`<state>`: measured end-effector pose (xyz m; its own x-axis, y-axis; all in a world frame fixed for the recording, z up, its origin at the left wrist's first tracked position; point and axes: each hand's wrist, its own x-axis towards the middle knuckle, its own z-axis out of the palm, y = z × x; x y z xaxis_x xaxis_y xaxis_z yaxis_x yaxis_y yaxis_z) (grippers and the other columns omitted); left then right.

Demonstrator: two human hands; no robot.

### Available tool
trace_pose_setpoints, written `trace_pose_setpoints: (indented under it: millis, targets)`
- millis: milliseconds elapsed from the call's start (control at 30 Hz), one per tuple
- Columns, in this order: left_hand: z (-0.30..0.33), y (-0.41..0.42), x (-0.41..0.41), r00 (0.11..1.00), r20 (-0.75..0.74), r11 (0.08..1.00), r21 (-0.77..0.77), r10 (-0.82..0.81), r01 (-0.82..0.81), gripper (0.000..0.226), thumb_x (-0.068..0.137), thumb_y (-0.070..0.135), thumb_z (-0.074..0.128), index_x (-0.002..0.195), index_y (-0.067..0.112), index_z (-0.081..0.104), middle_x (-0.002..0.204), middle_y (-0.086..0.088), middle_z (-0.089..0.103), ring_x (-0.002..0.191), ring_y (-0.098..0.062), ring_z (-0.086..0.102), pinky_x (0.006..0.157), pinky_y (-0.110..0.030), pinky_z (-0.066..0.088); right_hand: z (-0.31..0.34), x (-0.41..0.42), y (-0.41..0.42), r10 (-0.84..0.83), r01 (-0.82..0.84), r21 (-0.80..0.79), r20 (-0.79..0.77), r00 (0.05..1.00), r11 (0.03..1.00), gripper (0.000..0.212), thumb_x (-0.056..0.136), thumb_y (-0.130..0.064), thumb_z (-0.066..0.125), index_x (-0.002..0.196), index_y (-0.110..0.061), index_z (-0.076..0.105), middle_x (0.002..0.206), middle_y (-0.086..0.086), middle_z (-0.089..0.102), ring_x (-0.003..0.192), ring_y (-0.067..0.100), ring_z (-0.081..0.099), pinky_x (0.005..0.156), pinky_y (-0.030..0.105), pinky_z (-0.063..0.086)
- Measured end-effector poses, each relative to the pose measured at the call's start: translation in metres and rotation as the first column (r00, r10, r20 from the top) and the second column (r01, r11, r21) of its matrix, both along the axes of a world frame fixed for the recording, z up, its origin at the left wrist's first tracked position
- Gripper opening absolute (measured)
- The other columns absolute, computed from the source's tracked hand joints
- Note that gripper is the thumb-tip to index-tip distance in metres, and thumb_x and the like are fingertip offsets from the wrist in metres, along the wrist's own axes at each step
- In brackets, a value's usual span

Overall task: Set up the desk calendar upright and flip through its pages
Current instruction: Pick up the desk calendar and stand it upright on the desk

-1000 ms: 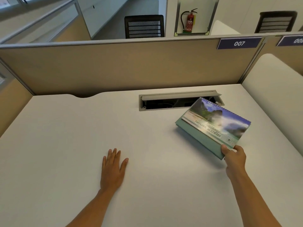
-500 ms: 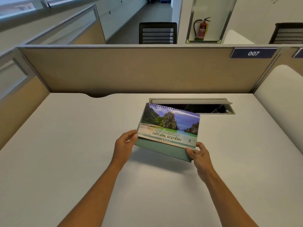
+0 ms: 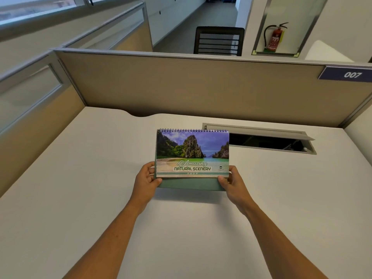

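A spiral-bound desk calendar [image 3: 192, 153] with a scenery cover reading "Amazing Natural Scenery" faces me, square to the view, spiral edge at the top. Its green cardboard base shows below the cover. My left hand [image 3: 146, 179] grips its lower left corner, thumb on the front. My right hand [image 3: 233, 181] grips the lower right corner the same way. The calendar sits near the middle of the white desk [image 3: 80, 188]; whether its base touches the desk or hovers just above it is unclear.
An open grey cable tray [image 3: 261, 140] is cut into the desk behind the calendar to the right. Beige partition walls [image 3: 181, 87] close the back and left sides. A black chair [image 3: 218, 40] and a fire extinguisher [image 3: 274, 38] lie beyond.
The calendar came from the right side of the desk to the centre and turned square to me. My left hand left the desk and took its lower left corner.
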<state>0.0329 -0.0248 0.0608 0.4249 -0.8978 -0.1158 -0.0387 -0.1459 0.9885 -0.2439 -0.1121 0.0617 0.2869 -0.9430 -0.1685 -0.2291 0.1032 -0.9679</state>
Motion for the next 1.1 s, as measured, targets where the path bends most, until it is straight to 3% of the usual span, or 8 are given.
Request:
trace_pose_setpoints:
  millis: [267,400,500,700,800,900,1000,1100]
  targets:
    - [-0.017,-0.019,0.024,0.993,0.118,1.000,0.001,0.027,-0.027,0.080,0.085,-0.012,0.055,0.143,0.036,0.027,0.117,0.004,0.059,0.105,-0.013,0.062,0.081,-0.019,0.053,0.002,0.040,-0.044,0.118,-0.136,-0.092,-0.176,0.977,0.986,0.034,0.100,-0.011,0.045,0.130,-0.022,0.037,0.129,0.003,0.055,0.118,0.021,0.053,0.100,0.042,0.048]
    - [-0.026,-0.033,0.030,0.985,0.171,1.000,0.003,0.022,-0.022,0.089,0.087,-0.011,0.054,0.145,0.044,0.016,0.126,0.007,0.056,0.110,-0.005,0.059,0.089,-0.014,0.047,-0.009,0.058,-0.061,0.100,-0.108,-0.033,-0.178,0.979,0.994,0.039,0.098,-0.007,0.044,0.130,-0.027,0.035,0.127,0.000,0.054,0.120,0.023,0.053,0.100,0.041,0.048]
    - [-0.031,-0.048,0.037,0.980,0.199,1.000,-0.003,-0.003,0.003,0.093,0.086,-0.012,0.053,0.144,0.049,0.014,0.131,0.006,0.054,0.114,0.001,0.055,0.095,-0.013,0.042,-0.017,0.063,-0.072,0.145,-0.147,0.001,-0.156,0.977,0.989,0.056,0.094,0.002,0.046,0.140,-0.026,0.027,0.137,0.002,0.049,0.126,0.023,0.048,0.107,0.048,0.042]
    - [-0.043,-0.073,0.048,0.959,0.277,0.998,0.031,-0.057,0.051,0.107,0.084,-0.009,0.058,0.138,0.061,-0.001,0.137,0.003,0.050,0.121,-0.013,0.053,0.104,-0.030,0.039,-0.020,0.076,-0.103,0.226,-0.224,0.034,-0.212,0.951,0.974,0.093,0.085,0.007,0.055,0.151,-0.033,0.003,0.145,-0.002,0.038,0.128,0.017,0.042,0.106,0.039,0.042]
    - [-0.050,-0.083,0.052,0.946,0.322,0.998,0.046,-0.044,0.031,0.103,0.085,-0.004,0.059,0.134,0.063,-0.002,0.136,0.000,0.051,0.118,-0.017,0.054,0.101,-0.028,0.040,-0.023,0.084,-0.114,0.216,-0.213,0.038,-0.231,0.949,0.976,0.093,0.087,0.006,0.055,0.152,-0.033,0.000,0.146,-0.002,0.037,0.127,0.016,0.041,0.104,0.035,0.042]
    - [-0.056,-0.092,0.055,0.936,0.352,0.998,0.055,-0.022,0.003,0.094,0.087,-0.001,0.058,0.144,0.049,0.002,0.134,-0.002,0.053,0.115,-0.016,0.055,0.097,-0.022,0.040,-0.027,0.088,-0.124,0.222,-0.221,0.030,-0.230,0.948,0.975,0.084,0.093,0.000,0.053,0.152,-0.031,0.002,0.151,0.000,0.035,0.134,0.020,0.039,0.108,0.037,0.038]
    - [-0.060,-0.098,0.057,0.923,0.384,0.998,0.060,-0.007,-0.017,0.088,0.088,0.002,0.058,0.146,0.043,0.004,0.133,-0.002,0.055,0.112,-0.015,0.055,0.094,-0.021,0.041,-0.031,0.091,-0.127,0.137,-0.148,-0.031,-0.234,0.962,0.988,0.072,0.095,-0.005,0.053,0.152,-0.026,0.015,0.148,0.002,0.043,0.133,0.022,0.044,0.110,0.042,0.038]
    - [-0.063,-0.098,0.057,0.916,0.400,0.998,0.059,0.001,-0.027,0.086,0.089,0.003,0.057,0.147,0.037,0.004,0.132,-0.004,0.056,0.111,-0.016,0.057,0.095,-0.024,0.041,-0.035,0.097,-0.116,-0.066,0.049,-0.113,-0.154,0.986,0.992,0.059,0.095,-0.005,0.055,0.148,-0.019,0.034,0.138,0.006,0.055,0.127,0.025,0.052,0.107,0.043,0.044]
